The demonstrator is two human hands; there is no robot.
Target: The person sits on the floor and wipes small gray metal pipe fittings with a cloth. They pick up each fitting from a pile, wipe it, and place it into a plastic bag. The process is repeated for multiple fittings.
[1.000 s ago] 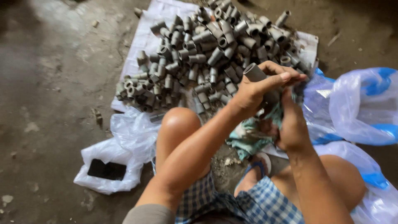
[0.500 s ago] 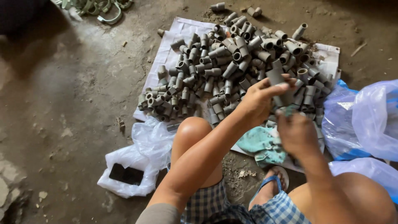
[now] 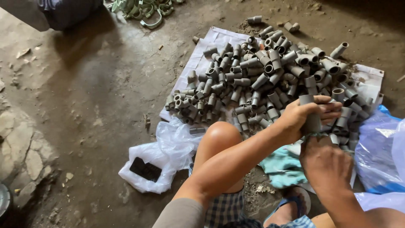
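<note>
My left hand (image 3: pixel 304 115) is wrapped around a short grey plastic pipe fitting (image 3: pixel 311 121), held upright just in front of a big pile of the same grey fittings (image 3: pixel 270 76). My right hand (image 3: pixel 325 162) sits directly below it, fingers curled at the fitting's lower end; what they grip is hidden. The pile lies on a white sheet (image 3: pixel 202 55) spread on the dirt floor. My left knee (image 3: pixel 219 135) is raised between me and the pile.
A crumpled clear plastic bag (image 3: pixel 162 154) with a dark object in it lies left of my knee. Blue-and-white plastic bags (image 3: pixel 379 147) are at the right. A teal cloth (image 3: pixel 282 166) lies under my forearm. Pale green rings (image 3: pixel 145 10) lie at the top.
The view has shifted so the pile and hands sit lower and further right in frame. My hands stay together on the fitting, with the right hand working under it.
</note>
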